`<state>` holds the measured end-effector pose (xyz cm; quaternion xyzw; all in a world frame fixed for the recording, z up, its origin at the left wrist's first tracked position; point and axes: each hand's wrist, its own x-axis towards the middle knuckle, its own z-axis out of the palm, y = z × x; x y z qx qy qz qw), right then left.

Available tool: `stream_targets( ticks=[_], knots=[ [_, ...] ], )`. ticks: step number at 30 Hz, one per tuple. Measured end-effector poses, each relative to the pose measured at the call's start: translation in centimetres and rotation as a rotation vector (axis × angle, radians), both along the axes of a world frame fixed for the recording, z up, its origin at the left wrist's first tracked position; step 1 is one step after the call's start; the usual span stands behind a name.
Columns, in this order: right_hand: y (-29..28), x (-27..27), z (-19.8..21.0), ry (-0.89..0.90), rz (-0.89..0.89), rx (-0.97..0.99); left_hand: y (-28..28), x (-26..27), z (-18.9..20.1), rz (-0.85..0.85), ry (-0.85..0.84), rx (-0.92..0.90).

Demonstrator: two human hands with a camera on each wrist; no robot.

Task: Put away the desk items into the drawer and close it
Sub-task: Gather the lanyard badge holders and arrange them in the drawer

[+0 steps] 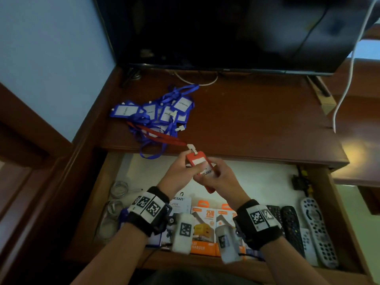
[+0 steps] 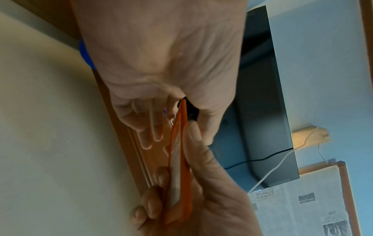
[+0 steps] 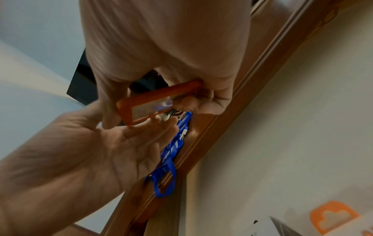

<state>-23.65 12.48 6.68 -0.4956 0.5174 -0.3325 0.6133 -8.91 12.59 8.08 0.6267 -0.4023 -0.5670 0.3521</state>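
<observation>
A red badge holder [image 1: 198, 161] hangs in both hands over the open drawer [image 1: 257, 182]. My right hand [image 1: 209, 173] pinches its lower part between thumb and curled fingers [image 3: 201, 102]. My left hand [image 1: 185, 167] lies with an open palm and straight fingers [image 3: 161, 127] against the holder's back, near the clip end. Its red lanyard [image 1: 162, 136] stretches back onto the desk into a pile of blue badge holders [image 1: 156, 112] with blue lanyards. In the left wrist view the holder [image 2: 181, 175] shows edge-on between the two hands.
The drawer's front row holds orange charger boxes [image 1: 205, 223], several remotes [image 1: 316, 229] at right and coiled cables [image 1: 119, 188] at left. A television [image 1: 226, 33] stands at the desk's back. A white cable [image 1: 347, 83] hangs at right.
</observation>
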Motion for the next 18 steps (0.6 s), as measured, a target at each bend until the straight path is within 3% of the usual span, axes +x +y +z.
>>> stream_targets(
  ticks=[6, 11, 18],
  knots=[
    [-1.2, 1.7, 0.0, 0.016, 0.074, -0.012, -0.2, 1.3, 1.3, 0.136, -0.095, -0.116],
    [-2.2, 3.3, 0.2, -0.032, -0.014, 0.023, 0.8, 3.0, 2.9, 0.206, 0.064, -0.135],
    [-4.4, 9.0, 3.4, -0.219, 0.172, 0.124, 2.5, 6.2, 0.6, 0.202, 0.046, -0.119]
  ],
)
